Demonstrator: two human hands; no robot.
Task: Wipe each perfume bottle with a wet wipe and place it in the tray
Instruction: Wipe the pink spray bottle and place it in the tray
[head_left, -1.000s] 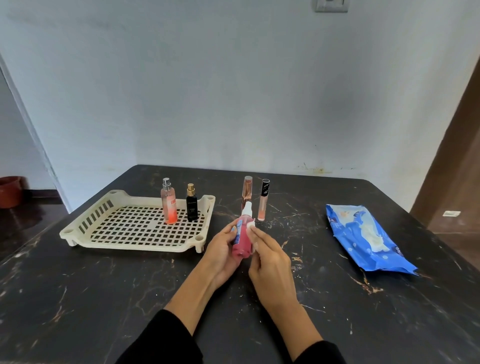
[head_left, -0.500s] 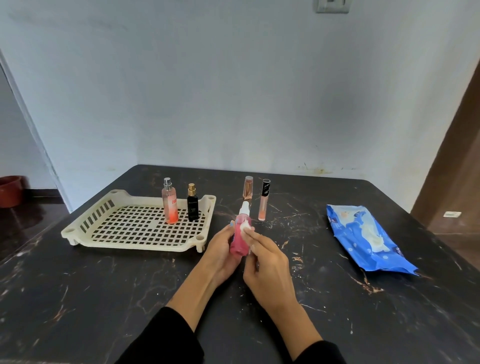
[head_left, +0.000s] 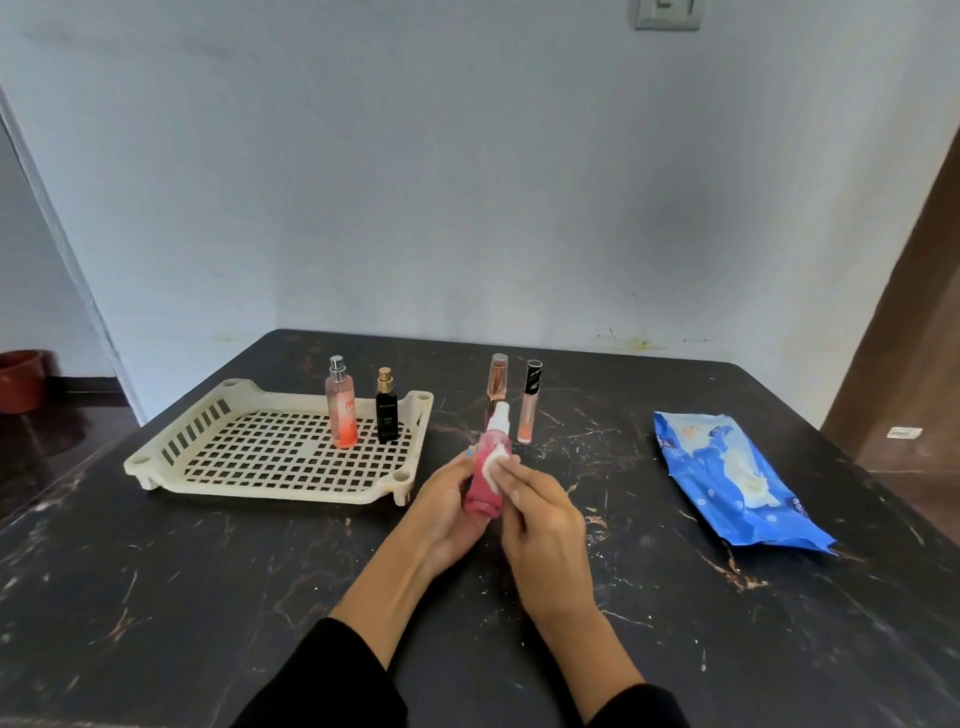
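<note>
My left hand (head_left: 444, 512) grips a pink spray bottle (head_left: 485, 486) with a white nozzle, held upright just above the table. With its fingertips my right hand (head_left: 545, 525) pinches a small white wet wipe (head_left: 494, 464) against the bottle's upper body. A cream slotted tray (head_left: 260, 457) lies to the left; a pink-orange bottle (head_left: 341, 402) and a black bottle (head_left: 387, 408) stand at its far right corner. Two slim bottles stand on the table behind my hands: a rose-gold one (head_left: 497, 382) and a black-capped peach one (head_left: 529, 402).
A blue wet-wipe pack (head_left: 737, 480) lies on the right of the dark marble table (head_left: 156, 597). The wall is close behind the table. A brown pot (head_left: 21, 379) stands on the floor at far left, and a wooden door frame rises at right.
My right hand has slid the wipe from the nozzle down onto the pink bottle's upper body. The left hand still holds the bottle in nearly the same spot.
</note>
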